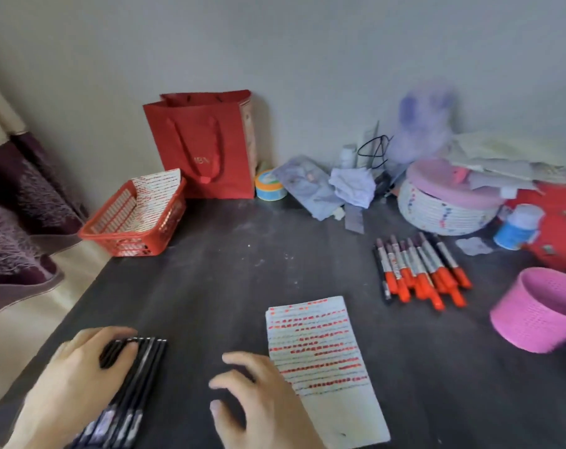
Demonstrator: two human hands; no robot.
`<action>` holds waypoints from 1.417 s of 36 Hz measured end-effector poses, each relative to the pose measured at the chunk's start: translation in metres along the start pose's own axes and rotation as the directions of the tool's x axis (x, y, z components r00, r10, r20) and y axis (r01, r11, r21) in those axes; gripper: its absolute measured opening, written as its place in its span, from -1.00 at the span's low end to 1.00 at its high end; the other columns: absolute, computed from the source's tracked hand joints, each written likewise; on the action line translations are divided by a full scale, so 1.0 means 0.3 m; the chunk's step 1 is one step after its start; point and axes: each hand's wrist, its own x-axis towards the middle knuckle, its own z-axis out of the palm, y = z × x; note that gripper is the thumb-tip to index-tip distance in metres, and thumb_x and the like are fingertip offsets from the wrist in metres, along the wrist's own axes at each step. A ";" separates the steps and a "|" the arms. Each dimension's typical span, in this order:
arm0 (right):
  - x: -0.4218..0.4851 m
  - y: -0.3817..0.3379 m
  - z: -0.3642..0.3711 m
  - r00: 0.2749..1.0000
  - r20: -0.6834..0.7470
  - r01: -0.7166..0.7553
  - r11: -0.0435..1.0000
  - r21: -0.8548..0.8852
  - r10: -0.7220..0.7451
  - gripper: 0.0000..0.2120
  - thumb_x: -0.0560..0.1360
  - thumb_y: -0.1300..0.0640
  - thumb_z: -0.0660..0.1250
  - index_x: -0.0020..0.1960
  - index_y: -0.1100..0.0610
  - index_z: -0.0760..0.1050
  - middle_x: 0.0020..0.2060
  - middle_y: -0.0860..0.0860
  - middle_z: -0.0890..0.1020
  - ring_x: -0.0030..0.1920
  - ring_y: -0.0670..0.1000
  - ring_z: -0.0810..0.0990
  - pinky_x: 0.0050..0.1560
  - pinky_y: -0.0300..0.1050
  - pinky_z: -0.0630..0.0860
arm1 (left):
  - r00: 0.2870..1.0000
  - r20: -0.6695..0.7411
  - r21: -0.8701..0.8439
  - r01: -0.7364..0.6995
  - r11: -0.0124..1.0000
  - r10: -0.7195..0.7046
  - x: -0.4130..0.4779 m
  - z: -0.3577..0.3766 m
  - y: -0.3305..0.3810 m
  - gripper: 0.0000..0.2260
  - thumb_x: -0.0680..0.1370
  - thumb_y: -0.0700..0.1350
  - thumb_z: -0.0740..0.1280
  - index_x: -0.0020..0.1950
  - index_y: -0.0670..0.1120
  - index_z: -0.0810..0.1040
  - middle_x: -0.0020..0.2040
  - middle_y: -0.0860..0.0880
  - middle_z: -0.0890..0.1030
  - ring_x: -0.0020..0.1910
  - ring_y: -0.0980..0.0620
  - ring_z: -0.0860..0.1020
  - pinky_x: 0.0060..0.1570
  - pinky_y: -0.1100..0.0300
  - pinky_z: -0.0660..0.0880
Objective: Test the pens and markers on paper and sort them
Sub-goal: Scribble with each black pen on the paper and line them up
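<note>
Your left hand [74,380] curls its fingers over the black pens [142,374] at the desk's near edge. They look light, stiff and likely to roll, so pinch one mid-barrel. Your right hand [265,403] is spread, empty.

A home: cluttered desk [242,254], gift bag [207,144], curtain [16,222]

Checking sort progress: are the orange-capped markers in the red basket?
No, the orange-capped markers lie on the table, apart from the red basket.
</note>
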 end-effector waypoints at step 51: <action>-0.162 0.558 -0.553 0.830 -0.424 -0.498 0.823 -0.272 0.363 -0.81 0.40 0.14 0.54 -0.05 -0.06 0.62 0.08 -0.20 0.61 0.15 -0.08 0.52 0.03 -0.22 0.41 | 0.935 -0.009 -0.234 -0.346 0.908 0.354 -0.007 0.342 0.815 -0.72 0.65 0.10 -0.04 -0.17 0.05 0.32 -0.27 0.08 0.51 -0.28 0.01 0.49 -0.24 0.03 0.43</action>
